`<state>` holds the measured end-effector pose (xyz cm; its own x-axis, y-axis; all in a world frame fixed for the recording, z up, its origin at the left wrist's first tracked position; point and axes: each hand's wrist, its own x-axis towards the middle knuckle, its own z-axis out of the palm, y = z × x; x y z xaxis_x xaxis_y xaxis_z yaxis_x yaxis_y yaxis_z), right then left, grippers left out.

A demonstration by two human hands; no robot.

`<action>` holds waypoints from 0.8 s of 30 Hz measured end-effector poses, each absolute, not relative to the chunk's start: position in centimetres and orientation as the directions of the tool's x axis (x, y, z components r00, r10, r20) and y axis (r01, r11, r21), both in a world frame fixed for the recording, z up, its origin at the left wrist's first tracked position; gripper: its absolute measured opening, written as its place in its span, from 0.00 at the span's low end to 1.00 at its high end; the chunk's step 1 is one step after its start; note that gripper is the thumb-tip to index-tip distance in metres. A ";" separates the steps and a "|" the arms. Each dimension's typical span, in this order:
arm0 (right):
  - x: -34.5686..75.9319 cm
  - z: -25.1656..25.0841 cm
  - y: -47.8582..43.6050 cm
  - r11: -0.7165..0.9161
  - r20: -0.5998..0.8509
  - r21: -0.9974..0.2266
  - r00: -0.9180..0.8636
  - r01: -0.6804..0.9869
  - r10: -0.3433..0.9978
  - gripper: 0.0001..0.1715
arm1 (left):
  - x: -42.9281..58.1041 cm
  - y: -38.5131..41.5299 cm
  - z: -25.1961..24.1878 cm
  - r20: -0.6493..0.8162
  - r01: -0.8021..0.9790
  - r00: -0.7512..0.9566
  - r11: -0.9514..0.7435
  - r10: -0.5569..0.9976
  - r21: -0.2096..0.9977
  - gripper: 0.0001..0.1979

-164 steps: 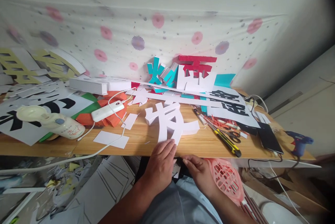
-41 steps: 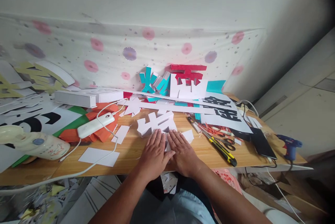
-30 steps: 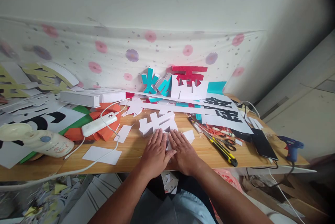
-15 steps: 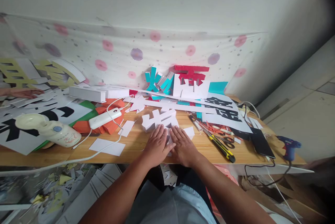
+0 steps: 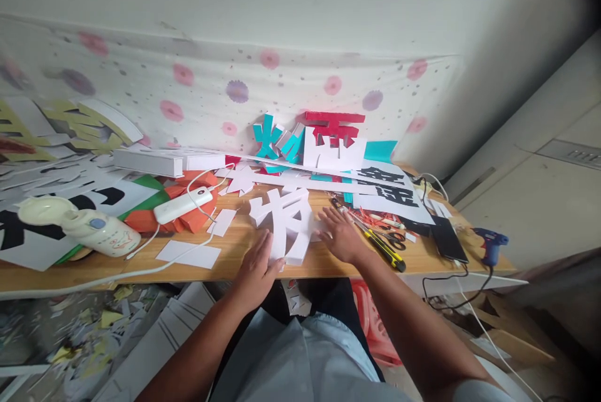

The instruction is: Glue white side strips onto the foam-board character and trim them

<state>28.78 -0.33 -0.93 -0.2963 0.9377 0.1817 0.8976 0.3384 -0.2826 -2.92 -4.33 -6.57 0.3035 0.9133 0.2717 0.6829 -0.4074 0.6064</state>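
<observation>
My grey-blue clothing (image 5: 300, 367) is nearest, short of the white, block-like paper character (image 5: 280, 220), which lies near the front edge of a wood-grain table (image 5: 238, 236). My left hand (image 5: 256, 267) touches the lower end of the character's left leg, fingers along its outer side, thumb at the near end; I cannot tell whether it is gripping. My right hand (image 5: 340, 236) is loose, fingers spread, palm down at the character's right side (it is clasping nothing that I can see).

Left of the character are a rectangular white card (image 5: 188, 253) and, further left, a cream bottle (image 5: 106, 233) with its lid flipped open. Right of it, past my right hand, lies a yellow-and-black utility knife (image 5: 385, 250), with black-handled scissors (image 5: 395, 239) just beyond; well off to the right is a blue glue gun (image 5: 491, 245).

Behind the character, long white strips (image 5: 319, 181) lie across the table. Further back stand a teal paper character (image 5: 267, 139) and a red one (image 5: 334, 119), before a white sheet printed with pink and purple flowers (image 5: 300, 86).
</observation>
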 end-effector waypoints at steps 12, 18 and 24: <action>31.0 0.6 1.4 0.419 0.095 -0.214 -0.408 0.882 0.908 0.24 | -1.3 -5.9 -6.4 0.185 0.739 0.067 -0.173 0.980 0.651 0.32; 29.2 0.8 -3.4 0.425 0.052 -0.214 -0.424 0.880 0.904 0.17 | -4.8 -5.0 -6.2 0.145 0.744 0.051 -0.135 0.988 0.655 0.29; 28.0 0.7 -7.7 0.322 -0.004 -0.444 -0.362 0.836 0.932 0.25 | -7.4 -4.8 -5.2 0.096 0.646 0.030 -0.093 0.995 0.758 0.30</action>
